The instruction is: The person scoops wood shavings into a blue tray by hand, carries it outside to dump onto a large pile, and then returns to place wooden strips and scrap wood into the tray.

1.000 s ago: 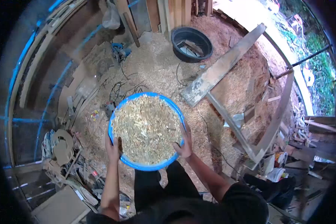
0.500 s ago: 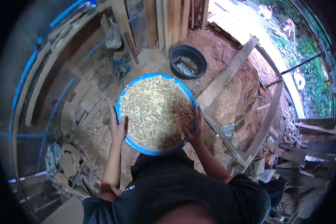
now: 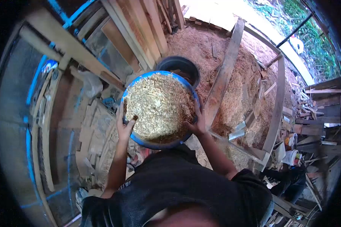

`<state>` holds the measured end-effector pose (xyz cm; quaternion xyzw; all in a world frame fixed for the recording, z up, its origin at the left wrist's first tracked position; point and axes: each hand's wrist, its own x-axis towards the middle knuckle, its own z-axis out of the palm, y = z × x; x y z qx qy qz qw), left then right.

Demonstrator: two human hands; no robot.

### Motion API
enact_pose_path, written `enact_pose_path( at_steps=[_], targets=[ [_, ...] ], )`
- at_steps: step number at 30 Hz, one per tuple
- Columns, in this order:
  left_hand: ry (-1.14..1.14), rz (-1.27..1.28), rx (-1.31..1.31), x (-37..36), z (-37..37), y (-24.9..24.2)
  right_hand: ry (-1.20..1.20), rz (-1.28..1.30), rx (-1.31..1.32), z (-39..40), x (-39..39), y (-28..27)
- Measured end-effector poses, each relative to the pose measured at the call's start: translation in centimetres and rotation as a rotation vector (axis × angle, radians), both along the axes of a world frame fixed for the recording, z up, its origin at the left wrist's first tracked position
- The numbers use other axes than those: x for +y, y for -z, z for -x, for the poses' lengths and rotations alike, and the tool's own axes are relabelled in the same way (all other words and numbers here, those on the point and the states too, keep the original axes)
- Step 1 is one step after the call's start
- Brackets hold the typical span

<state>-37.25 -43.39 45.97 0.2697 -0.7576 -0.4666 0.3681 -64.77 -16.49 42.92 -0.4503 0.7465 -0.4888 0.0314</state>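
A round blue basin (image 3: 147, 143) is held out in front of my body, heaped with pale wood shavings (image 3: 157, 106). On its left rim my left hand (image 3: 125, 126) is closed, thumb over the edge and touching the shavings. Gripping the opposite rim is my right hand (image 3: 198, 123), its thumb also reaching inside. The fingers under the basin are hidden. Just beyond the basin's far rim stands a black tub (image 3: 191, 66), partly covered from view, with dark pieces inside.
Tall boards (image 3: 147, 30) lean beyond the basin. A long plank (image 3: 227, 64) and a wooden frame (image 3: 275, 113) lie to the right over sawdust (image 3: 238, 102). Scrap wood (image 3: 310, 102) is piled farther right. A beam (image 3: 77, 45) crosses at upper left.
The view has turned and moved forward, so the black tub now sits nearer and partly behind the basin. Both hands keep their hold on the basin.
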Motion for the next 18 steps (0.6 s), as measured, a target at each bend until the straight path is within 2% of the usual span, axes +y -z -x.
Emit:
enact_pose_path(
  at_steps=[3, 5, 9, 11, 13, 15, 17, 18],
  targets=[
    [0.036, -0.111, 0.071, -4.0, 2.6, 1.7, -0.007, 0.001, -0.12, 3.3, -2.5, -0.8],
    [0.078, 0.03, 0.05, -6.1, 4.1, 1.3, 0.014, 0.004, -0.121, 5.2, -5.0, -0.6],
    [0.061, -0.135, 0.086, -10.9, 9.5, 3.4, 0.042, -0.049, -0.094, 9.2, -9.0, -0.5],
    [0.033, -0.065, 0.06, -13.7, 10.7, 6.4, 0.041, -0.04, -0.043, 10.9, -11.1, 0.5],
    [0.006, -0.027, -0.166, -17.5, 13.2, 7.1, 0.053, 0.011, -0.005, 13.3, -14.4, 0.9],
    [0.046, -0.013, -0.162, -20.6, 16.3, 6.7, 0.087, -0.002, 0.005, 15.7, -17.6, 0.2],
    [0.01, -0.069, -0.118, -20.7, 17.7, 6.5, 0.004, 0.091, -0.165, 17.3, -18.7, -2.1],
    [0.036, -0.079, -0.055, -22.2, 19.7, 8.4, 0.046, 0.016, 0.028, 19.7, -18.9, -0.7]
  ],
)
